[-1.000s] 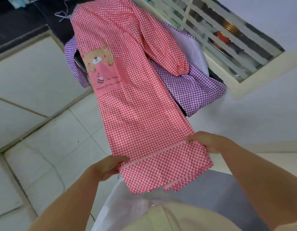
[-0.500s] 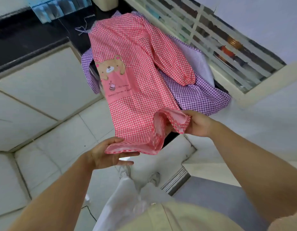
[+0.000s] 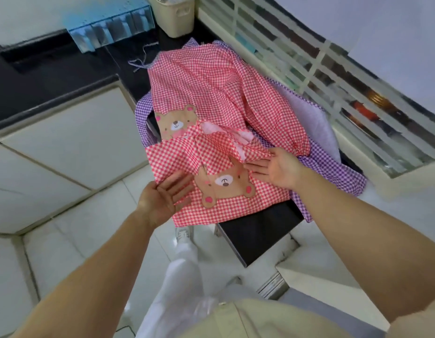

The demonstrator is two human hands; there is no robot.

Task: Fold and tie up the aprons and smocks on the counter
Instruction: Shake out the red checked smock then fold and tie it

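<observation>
Flat, fingers straight, holding nothing — the left hand (image 3: 162,196) and the right hand (image 3: 278,167) sit at each side of the folded-up red checked smock (image 3: 206,89), which lies on a purple smock (image 3: 333,172) at the black counter's (image 3: 255,230) near end.

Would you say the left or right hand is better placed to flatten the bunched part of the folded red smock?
Right, probably. The right hand lies open beside the bunched flap of the red smock; the left hand is at the flatter near corner.
</observation>
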